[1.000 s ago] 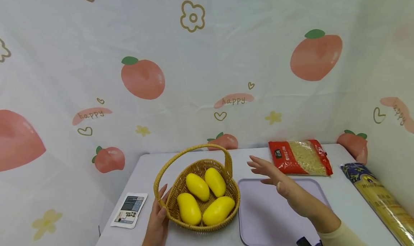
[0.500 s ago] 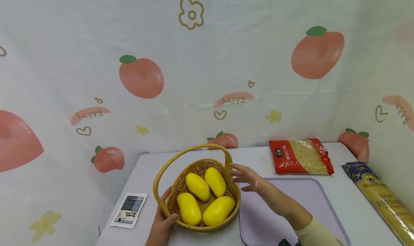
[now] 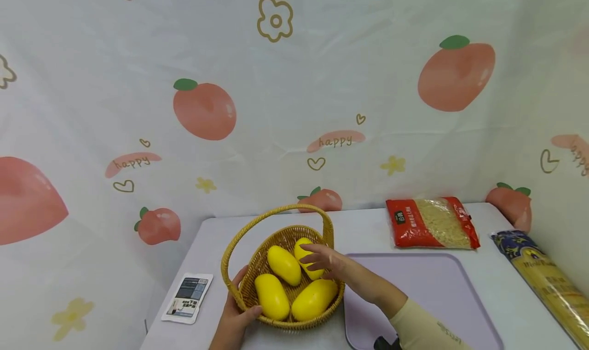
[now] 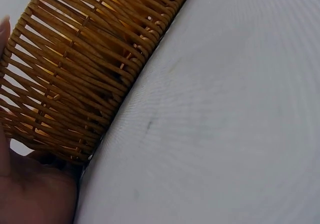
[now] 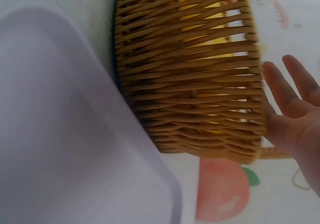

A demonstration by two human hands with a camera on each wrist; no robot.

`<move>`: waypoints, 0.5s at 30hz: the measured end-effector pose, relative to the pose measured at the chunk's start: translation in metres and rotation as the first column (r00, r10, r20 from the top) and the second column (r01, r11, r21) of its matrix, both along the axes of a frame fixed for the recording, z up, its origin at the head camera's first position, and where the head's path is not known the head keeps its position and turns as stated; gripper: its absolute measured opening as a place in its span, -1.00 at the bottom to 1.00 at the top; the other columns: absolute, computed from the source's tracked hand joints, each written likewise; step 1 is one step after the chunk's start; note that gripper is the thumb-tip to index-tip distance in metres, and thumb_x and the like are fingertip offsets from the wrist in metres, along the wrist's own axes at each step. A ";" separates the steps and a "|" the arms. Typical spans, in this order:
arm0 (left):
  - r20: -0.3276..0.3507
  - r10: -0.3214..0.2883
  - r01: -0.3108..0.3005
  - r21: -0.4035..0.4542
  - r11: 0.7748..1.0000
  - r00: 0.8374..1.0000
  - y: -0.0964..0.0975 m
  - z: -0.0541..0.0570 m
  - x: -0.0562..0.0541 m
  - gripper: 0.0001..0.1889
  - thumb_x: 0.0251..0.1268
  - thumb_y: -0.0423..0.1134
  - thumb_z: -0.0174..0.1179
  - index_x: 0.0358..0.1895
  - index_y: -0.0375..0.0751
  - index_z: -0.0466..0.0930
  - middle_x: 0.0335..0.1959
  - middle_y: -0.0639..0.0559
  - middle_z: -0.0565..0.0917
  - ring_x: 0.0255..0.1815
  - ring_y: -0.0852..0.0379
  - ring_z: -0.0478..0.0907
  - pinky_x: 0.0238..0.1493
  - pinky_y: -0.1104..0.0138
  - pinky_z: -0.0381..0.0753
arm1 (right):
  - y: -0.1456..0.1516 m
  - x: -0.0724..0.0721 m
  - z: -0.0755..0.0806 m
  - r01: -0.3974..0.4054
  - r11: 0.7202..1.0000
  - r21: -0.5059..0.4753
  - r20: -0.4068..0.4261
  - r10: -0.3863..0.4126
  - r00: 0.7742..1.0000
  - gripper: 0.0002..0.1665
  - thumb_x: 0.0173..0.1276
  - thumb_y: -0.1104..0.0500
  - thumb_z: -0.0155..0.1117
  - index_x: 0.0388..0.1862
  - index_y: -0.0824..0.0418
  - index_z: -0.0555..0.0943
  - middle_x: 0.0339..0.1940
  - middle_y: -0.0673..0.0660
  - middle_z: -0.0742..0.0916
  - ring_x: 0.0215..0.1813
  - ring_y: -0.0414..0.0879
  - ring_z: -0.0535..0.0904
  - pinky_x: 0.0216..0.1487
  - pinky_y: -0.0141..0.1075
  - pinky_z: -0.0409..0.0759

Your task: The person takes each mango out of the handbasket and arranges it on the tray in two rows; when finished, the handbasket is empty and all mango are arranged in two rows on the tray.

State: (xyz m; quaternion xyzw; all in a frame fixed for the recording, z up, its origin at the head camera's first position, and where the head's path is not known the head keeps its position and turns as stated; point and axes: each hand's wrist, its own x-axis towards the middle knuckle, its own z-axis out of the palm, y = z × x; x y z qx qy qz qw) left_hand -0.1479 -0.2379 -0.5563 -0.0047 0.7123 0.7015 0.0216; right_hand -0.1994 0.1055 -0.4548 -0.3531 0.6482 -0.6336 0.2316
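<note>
A woven wicker basket (image 3: 294, 326) with an arched handle stands on the table, holding several yellow mangoes (image 3: 272, 296). My left hand (image 3: 233, 314) grips its left side, thumb over the rim and fingers along the outer wall. In the left wrist view the basket's woven side (image 4: 85, 74) meets the palm. My right hand (image 3: 329, 262) hovers over the basket's right rim with fingers extended, in front of the back right mango (image 3: 301, 248), which it partly covers. Whether the fingertips touch that mango cannot be told. In the right wrist view the fingers reach past the basket rim.
A pale purple tray (image 3: 432, 288) lies right of the basket, under my right forearm. Behind it is a red bag of grain-like food (image 3: 432, 224). A long pack of yellow noodles (image 3: 543, 283) lies along the right edge, and a small white packet (image 3: 187, 299) at the left.
My right hand has moved left from above the tray to over the basket's mangoes. My left thumb has come over the rim. The basket stays in place.
</note>
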 end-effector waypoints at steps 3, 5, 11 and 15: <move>0.008 -0.005 0.005 -0.001 1.000 1.000 -0.001 0.000 0.000 -0.03 0.42 -0.28 0.46 0.75 0.28 0.11 0.74 -0.16 0.09 0.59 -0.20 0.24 0.31 0.41 0.47 | -0.007 -0.005 -0.003 0.014 0.999 0.045 0.003 -0.014 1.000 -0.08 0.76 -0.40 -0.42 0.81 0.12 0.14 0.59 0.35 0.45 0.55 0.40 0.37 0.47 0.38 0.31; 0.011 -0.005 0.005 -0.003 1.000 1.000 -0.002 0.001 0.000 -0.03 0.41 -0.28 0.46 0.75 0.28 0.11 0.75 -0.16 0.08 0.60 -0.21 0.22 0.31 0.42 0.46 | -0.011 -0.009 -0.006 0.020 0.997 0.077 0.002 -0.020 1.000 -0.08 0.75 -0.41 -0.42 0.80 0.10 0.18 0.57 0.33 0.48 0.53 0.38 0.41 0.46 0.36 0.34; 0.003 -0.015 0.016 -0.011 1.000 1.000 -0.003 0.001 -0.001 -0.03 0.44 -0.30 0.45 0.77 0.25 0.08 0.75 -0.17 0.06 0.58 -0.15 0.24 0.32 0.42 0.46 | -0.020 -0.018 -0.015 -0.011 0.990 0.142 0.025 0.008 1.000 -0.08 0.73 -0.43 -0.28 0.76 0.12 0.29 0.53 0.28 0.53 0.50 0.30 0.47 0.47 0.25 0.40; -0.004 -0.021 0.021 -0.006 1.000 1.000 -0.004 0.001 0.000 -0.03 0.44 -0.32 0.44 0.77 0.25 0.09 0.75 -0.14 0.06 0.57 -0.11 0.27 0.32 0.43 0.46 | -0.022 -0.021 -0.018 -0.025 0.982 0.187 -0.013 0.028 1.000 -0.17 0.73 -0.31 -0.02 0.68 0.21 0.41 0.44 0.27 0.60 0.44 0.23 0.53 0.44 0.04 0.48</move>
